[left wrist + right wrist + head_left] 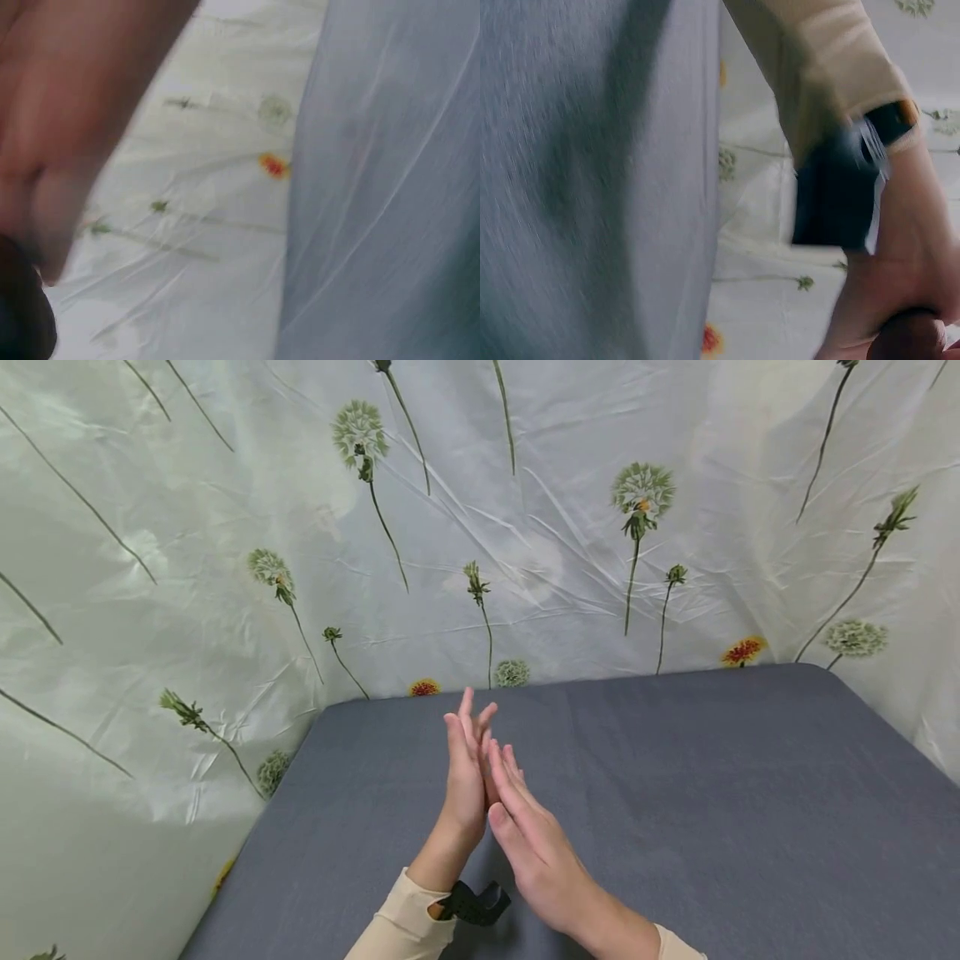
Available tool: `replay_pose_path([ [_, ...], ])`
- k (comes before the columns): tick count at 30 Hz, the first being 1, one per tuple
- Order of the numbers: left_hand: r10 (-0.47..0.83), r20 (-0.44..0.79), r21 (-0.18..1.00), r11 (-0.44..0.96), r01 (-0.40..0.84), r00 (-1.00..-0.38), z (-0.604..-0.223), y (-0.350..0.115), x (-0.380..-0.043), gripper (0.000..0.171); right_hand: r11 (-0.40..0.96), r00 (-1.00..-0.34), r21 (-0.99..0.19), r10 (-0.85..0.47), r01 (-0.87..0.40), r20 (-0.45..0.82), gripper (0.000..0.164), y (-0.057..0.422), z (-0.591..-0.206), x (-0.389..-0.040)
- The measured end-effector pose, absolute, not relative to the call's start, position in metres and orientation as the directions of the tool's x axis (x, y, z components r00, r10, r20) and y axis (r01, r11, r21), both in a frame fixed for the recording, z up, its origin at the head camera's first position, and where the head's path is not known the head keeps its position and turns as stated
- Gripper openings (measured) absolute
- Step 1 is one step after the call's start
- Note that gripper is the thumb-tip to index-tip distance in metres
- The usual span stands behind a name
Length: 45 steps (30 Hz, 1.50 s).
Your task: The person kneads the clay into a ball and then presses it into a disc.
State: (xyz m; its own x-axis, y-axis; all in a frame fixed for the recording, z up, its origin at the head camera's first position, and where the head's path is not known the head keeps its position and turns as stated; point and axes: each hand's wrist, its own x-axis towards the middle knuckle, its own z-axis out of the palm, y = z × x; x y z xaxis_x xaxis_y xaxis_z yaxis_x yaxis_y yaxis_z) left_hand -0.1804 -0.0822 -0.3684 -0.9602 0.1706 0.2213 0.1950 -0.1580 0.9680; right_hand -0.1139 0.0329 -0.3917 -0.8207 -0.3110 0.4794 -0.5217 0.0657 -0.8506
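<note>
Our left hand [465, 781], fingers slightly spread, and right hand [538, 843], fingers together, could slip if we angle them unevenly.

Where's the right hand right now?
In the head view, the right hand is below and just right of the picture's centre, beside the left hand, palms facing, over the grey surface.

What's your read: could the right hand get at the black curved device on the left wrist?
Probably yes: the right hand holds no object, and nothing visible blocks the gap to the black device.
</note>
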Motion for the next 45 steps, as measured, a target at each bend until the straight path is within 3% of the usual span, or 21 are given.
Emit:
replay_pose_path([
  [4, 0.302, 0.176, 0.973, -0.199, 0.119, -0.937, -0.381, -0.062, -0.169, 0.079, 0.123, -0.801, -0.799, -0.221, -0.589, 0.556, 0.056, 0.046, -0.388, -0.126],
  [7, 0.349, 0.18, 0.975, -0.189, 0.119, -0.92, -0.383, -0.052, -0.161, 0.078, 0.13, -0.833, -0.826, -0.172, -0.548, 0.526, 0.054, 0.055, -0.388, -0.136],
  [13, 0.264, 0.269, 0.963, -0.106, 0.25, -0.926, -0.37, -0.059, -0.157, 0.079, 0.022, -0.919, -0.945, -0.243, -0.327, 0.312, 0.059, 0.054, -0.394, -0.143],
  [20, 0.146, 0.416, 0.907, 0.004, 0.421, -0.898, -0.361, -0.081, -0.171, 0.083, -0.032, -0.922, -0.982, -0.34, -0.187, 0.187, 0.061, 0.033, -0.399, -0.132],
  [26, 0.085, 0.348, 0.938, -0.022, 0.347, -0.934, -0.364, -0.097, -0.19, 0.089, 0.032, -0.901, -0.969, -0.377, -0.247, 0.217, 0.057, 0.025, -0.396, -0.116],
  [32, 0.202, 0.218, 0.974, -0.11, 0.199, -0.955, -0.376, -0.086, -0.188, 0.087, 0.066, -0.877, -0.909, -0.3, -0.412, 0.376, 0.054, 0.032, -0.39, -0.117],
  [37, 0.364, 0.191, 0.975, -0.174, 0.135, -0.912, -0.384, -0.061, -0.173, 0.079, 0.111, -0.828, -0.826, -0.189, -0.552, 0.528, 0.053, 0.049, -0.382, -0.129],
  [41, 0.435, 0.206, 0.972, -0.194, 0.132, -0.876, -0.38, -0.053, -0.163, 0.076, 0.105, -0.837, -0.833, -0.147, -0.544, 0.528, 0.053, 0.06, -0.379, -0.137],
  [45, 0.389, 0.231, 0.971, -0.156, 0.183, -0.892, -0.369, -0.059, -0.156, 0.079, 0.071, -0.893, -0.903, -0.194, -0.425, 0.405, 0.056, 0.06, -0.383, -0.141],
])
